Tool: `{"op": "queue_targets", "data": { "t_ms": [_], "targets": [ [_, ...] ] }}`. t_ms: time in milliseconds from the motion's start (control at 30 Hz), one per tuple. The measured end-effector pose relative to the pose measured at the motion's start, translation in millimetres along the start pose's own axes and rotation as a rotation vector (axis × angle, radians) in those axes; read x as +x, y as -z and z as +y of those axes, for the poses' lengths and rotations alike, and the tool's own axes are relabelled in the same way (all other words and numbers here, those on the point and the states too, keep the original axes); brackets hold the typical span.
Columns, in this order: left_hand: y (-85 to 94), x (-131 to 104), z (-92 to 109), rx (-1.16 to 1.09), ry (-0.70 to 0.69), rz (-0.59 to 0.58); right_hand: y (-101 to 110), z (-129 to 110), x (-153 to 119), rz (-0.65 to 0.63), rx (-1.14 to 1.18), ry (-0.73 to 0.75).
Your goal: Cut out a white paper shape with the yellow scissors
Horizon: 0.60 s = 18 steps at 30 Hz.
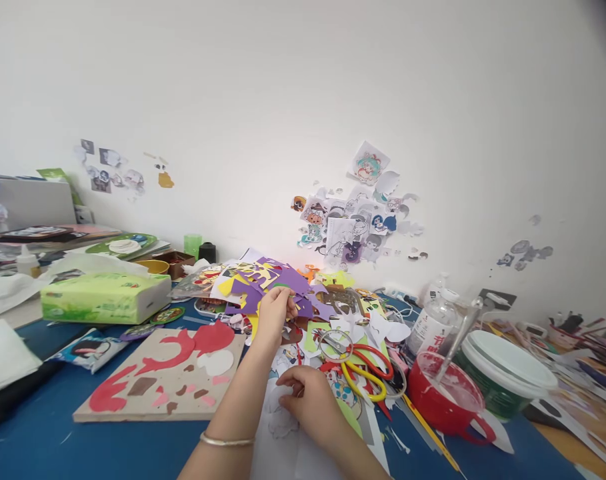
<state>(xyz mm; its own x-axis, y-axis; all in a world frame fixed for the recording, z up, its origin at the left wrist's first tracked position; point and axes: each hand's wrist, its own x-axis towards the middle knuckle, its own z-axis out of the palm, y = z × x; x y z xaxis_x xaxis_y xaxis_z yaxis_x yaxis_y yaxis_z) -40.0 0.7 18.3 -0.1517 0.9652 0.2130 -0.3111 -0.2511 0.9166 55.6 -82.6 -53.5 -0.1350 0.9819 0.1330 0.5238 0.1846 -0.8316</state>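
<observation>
Head view, hands and surrounding containers. Left hand: fingers bent together over purple paper scraps; whether they pinch anything, cannot tell. Right hand: fingers curled, thumb near the fingertips, over a pale sheet with a drawn outline, which lies just below and left of the fingers; grip cannot be told. Red cup, right of the right hand: whitish contents, one upright-leaning metallic handle. Green tub, beyond the cup: white lid on, contents hidden. Clear bottle, behind the cup: pale label, red characters, illegible. Tissue pack, left of the left hand: light green, white tissue protruding, small print unreadable. Green cup, beyond and left of the left hand: contents not visible.
</observation>
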Motion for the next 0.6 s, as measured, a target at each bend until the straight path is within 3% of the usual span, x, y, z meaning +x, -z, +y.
{"op": "queue_targets", "data": {
  "t_ms": [600],
  "targets": [
    [1.7,5.2,-6.8,0.032,0.001,-0.015,0.9,4.9,1.4,0.058,0.254,-0.001]
  ]
}}
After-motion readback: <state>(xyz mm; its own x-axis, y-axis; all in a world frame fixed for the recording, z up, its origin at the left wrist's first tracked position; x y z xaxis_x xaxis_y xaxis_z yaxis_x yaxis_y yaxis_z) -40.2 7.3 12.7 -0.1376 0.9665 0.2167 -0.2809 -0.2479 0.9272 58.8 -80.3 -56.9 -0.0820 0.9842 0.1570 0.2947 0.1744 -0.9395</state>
